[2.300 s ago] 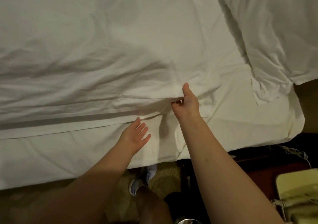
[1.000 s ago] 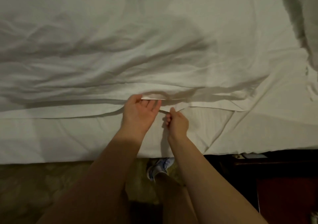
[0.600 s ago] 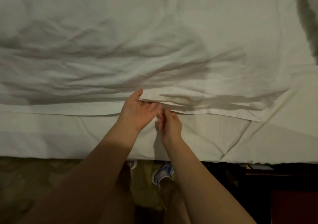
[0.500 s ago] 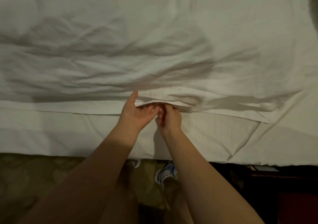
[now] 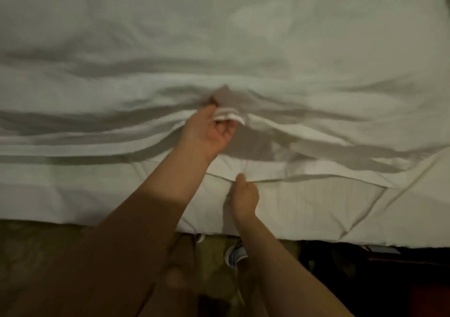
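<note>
A white duvet covers the bed, wrinkled along its near edge. My left hand grips that folded edge and holds it lifted, with cloth bunched between thumb and fingers. Below it lies a thinner white sheet whose edge my right hand pinches, thumb on top and fingers tucked under the cloth. The bed's side is wrapped in white fabric below both hands.
A patterned tan carpet runs along the bed's near side. My shoe shows under my arms. Dark furniture stands at the lower right, close to the bed.
My left hand has lifted the duvet edge up and away from me. My right hand has dropped lower and now pinches the sheet edge beneath. The two hands have moved apart.
</note>
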Tool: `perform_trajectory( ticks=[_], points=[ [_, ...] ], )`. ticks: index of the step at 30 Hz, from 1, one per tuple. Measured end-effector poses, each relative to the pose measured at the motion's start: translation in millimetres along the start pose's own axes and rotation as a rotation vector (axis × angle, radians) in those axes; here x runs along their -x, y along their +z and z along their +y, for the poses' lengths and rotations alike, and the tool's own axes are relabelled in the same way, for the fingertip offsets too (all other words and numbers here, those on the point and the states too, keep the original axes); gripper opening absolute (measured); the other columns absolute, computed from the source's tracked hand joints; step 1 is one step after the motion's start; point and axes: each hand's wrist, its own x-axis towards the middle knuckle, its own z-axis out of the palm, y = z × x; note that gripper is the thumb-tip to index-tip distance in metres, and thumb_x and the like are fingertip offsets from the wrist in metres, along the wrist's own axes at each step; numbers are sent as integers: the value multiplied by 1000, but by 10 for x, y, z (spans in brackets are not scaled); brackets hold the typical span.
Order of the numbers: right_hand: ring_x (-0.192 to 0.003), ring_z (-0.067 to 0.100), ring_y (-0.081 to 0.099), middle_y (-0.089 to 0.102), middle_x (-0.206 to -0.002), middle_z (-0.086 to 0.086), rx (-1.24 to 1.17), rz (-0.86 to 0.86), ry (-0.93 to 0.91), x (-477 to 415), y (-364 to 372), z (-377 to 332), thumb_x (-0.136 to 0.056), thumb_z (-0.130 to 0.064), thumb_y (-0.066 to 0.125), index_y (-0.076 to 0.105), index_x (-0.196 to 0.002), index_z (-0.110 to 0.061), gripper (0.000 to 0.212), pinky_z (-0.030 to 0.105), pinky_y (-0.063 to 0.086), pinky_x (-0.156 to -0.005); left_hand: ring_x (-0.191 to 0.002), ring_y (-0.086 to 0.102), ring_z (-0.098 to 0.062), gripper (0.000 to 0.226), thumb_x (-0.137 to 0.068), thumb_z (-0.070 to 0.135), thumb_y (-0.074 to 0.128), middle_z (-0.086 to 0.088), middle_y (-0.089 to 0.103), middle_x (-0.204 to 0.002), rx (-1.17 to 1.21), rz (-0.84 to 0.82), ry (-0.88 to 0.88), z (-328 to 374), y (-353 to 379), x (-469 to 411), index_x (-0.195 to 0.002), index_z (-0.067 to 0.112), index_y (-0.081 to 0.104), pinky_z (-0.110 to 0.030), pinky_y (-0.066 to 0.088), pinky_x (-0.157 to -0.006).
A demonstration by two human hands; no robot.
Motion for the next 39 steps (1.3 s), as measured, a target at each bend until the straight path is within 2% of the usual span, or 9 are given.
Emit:
perform_trajectory(
  ticks=[6,11,15,21,27,32,34,36,39],
  points=[
    [-56,15,41,44,-54,1,-32,-8,-80,150,40,-4,-96,-15,43,42,-52,-12,44,33,33,-59,-57,60,-13,18,-97,13,50,-2,65,-61,-54,63,-34,-155,-241,-99,-80,12,56,-21,48,-52],
    [-67,22,50,53,-62,5,31,-19,18,-91,30,178,-99,-22,39,50,-59,-10,44,37,42,-71,-74,59,-16,17,-96,22,53,-5,60,-84,-153,86,-75,-150,-473,-106,-85,9,56,-28,47,-65],
    [-55,15,49,56,-65,7,-354,-141,109,91,120,280,-100,-17,46,55,-78,-3,27,23,45,-52,-94,58,-17,16,-94,26,58,-6,59,-106,-67,138,-60,-111,-970,-42,-93,10,59,-34,47,-80],
    [-37,7,43,54,-52,-1,-404,-441,307,269,821,9,-100,-28,46,61,-80,-5,34,16,32,-36,-105,58,-29,38,-87,31,65,-13,57,-120,287,163,103,506,-1457,1,-115,6,56,-42,46,-91],
    [-33,2,33,47,-43,-5,-309,-535,358,325,1785,-185,-96,-12,42,50,-68,-13,29,12,22,-30,-90,65,-22,19,-93,27,56,-7,69,-101,239,78,122,1156,-1451,-23,-99,10,64,-39,48,-97],
    [-100,18,55,59,-109,5,-184,-304,-65,684,2403,-266,-103,-14,38,56,-117,-3,25,10,44,-80,-81,60,-18,22,-98,11,41,-7,63,-89,55,-26,23,1641,-1326,34,-86,5,58,-33,51,-84],
    [-104,25,60,62,-105,4,-60,-192,51,833,2347,212,-100,-36,44,63,-110,-8,35,30,49,-92,-76,63,-18,23,-98,10,41,-8,64,-84,11,-65,-16,1747,-1329,11,-84,4,58,-30,56,-69],
    [-92,30,64,61,-91,7,33,-152,92,810,2365,458,-99,-42,41,64,-88,-13,39,35,50,-83,-69,66,-19,25,-99,10,41,-9,67,-78,-37,-79,-71,1761,-1386,28,-83,3,60,-32,58,-67],
    [-56,4,51,55,-66,-2,54,-120,59,916,2465,281,-102,-29,39,62,-86,-7,36,18,40,-56,-77,62,-18,22,-98,10,42,-6,64,-86,-100,-44,-121,1713,-1570,1,-85,5,59,-34,50,-83]
  ],
)
